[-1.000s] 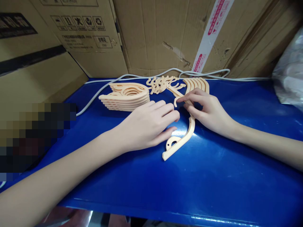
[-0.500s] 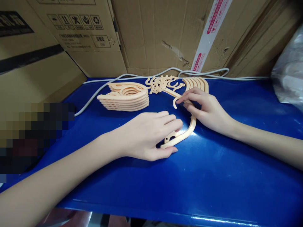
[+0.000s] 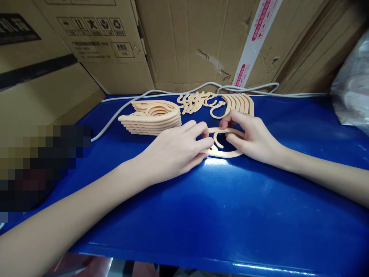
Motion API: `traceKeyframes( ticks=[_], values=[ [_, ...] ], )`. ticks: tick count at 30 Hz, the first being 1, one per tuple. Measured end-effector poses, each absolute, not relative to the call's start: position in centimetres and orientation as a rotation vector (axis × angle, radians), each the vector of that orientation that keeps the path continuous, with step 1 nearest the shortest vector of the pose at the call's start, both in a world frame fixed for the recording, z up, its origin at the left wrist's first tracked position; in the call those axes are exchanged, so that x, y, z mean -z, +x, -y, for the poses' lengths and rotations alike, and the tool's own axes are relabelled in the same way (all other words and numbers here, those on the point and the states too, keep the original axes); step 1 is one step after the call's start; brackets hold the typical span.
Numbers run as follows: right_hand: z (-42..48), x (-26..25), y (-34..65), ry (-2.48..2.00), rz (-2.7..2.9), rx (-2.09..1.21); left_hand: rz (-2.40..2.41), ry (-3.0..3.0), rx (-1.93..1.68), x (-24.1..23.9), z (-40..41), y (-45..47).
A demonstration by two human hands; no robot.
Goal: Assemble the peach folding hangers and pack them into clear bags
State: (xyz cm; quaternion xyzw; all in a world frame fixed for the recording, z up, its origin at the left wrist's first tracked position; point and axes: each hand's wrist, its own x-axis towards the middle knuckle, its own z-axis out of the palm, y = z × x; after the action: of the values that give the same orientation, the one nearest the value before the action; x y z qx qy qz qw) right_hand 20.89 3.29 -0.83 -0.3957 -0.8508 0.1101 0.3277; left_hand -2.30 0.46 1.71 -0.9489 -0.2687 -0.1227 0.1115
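Observation:
A cream plastic clothes hanger (image 3: 226, 154) lies low over the blue table, spanning between my two hands. My left hand (image 3: 181, 150) is closed on its left end, fingers curled over it and thumb below. Around the right end, my right hand (image 3: 245, 132) is closed with bent fingers. A small curved hook shows between the hands, inside the hanger's outline. Both gripped ends are partly hidden by my fingers. Just behind my right hand stand several curved cream hanger pieces (image 3: 238, 103) in a row.
A stack of cream hanger arms (image 3: 152, 121) sits behind my left hand, with several loose hooks (image 3: 196, 102) to its right. A white cable (image 3: 115, 115) runs along the back of the blue table (image 3: 230, 215). Cardboard boxes (image 3: 187, 46) wall the rear; a clear plastic bag (image 3: 353, 80) is at right.
The hanger has turned and moved away from me, now lying crosswise. My left hand has moved forward and closed on its left end; my right hand has shifted its grip to the right end.

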Motion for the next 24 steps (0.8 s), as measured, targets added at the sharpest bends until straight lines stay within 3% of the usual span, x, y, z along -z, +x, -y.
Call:
traceKeyframes(
  ticks=[16,24],
  values=[
    [-2.83,0.49,20.8,-0.955,2.229,-0.274,1.125,-2.75,0.112,-2.07,0.05,-1.95],
    [-2.63,0.6,21.17,-0.734,2.268,-0.464,1.194,-2.933,0.219,-2.32,0.15,-2.04]
  ],
)
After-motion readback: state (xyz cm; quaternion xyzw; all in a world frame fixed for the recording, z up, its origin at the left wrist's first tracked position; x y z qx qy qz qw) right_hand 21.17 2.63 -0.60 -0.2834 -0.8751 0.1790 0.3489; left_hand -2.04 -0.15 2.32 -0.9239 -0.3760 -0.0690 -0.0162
